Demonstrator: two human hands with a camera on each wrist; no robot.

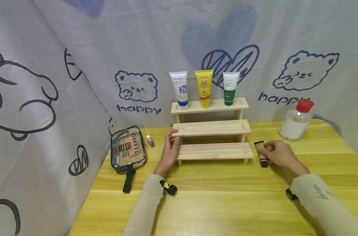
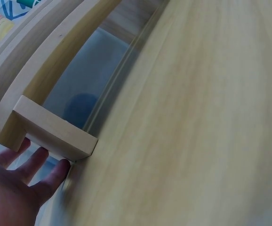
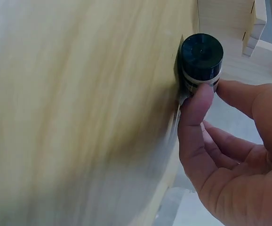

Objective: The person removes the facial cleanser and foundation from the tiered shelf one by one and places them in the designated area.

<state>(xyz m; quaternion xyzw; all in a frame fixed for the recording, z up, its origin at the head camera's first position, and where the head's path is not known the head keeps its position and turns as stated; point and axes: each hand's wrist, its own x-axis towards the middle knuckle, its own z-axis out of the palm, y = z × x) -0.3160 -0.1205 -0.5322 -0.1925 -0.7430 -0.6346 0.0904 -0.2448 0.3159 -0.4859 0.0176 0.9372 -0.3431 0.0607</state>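
At the left end of a three-step wooden display rack (image 1: 214,151), my left hand (image 1: 169,151) grips the middle step's edge. Its other fingers (image 2: 50,181) spread along the side by a rack leg (image 2: 56,129) in the left wrist view. To the right of the rack, my right hand (image 1: 280,153) pinches a small beige tube (image 1: 261,153) with a black cap, thumb and fingers near the cap. The tube's round black cap (image 3: 202,54) faces the camera in the right wrist view. On the top step stand a white-and-blue tube (image 1: 180,90), a yellow tube (image 1: 204,88) and a white-and-green tube (image 1: 230,88).
A clear zip pouch (image 1: 129,147) with a black strap lies at the left, beside a small white-capped bottle (image 1: 150,141). A clear bottle with a red cap (image 1: 295,121) stands at the back right. Printed cloth (image 1: 179,39) hangs behind the wooden table (image 1: 220,203).
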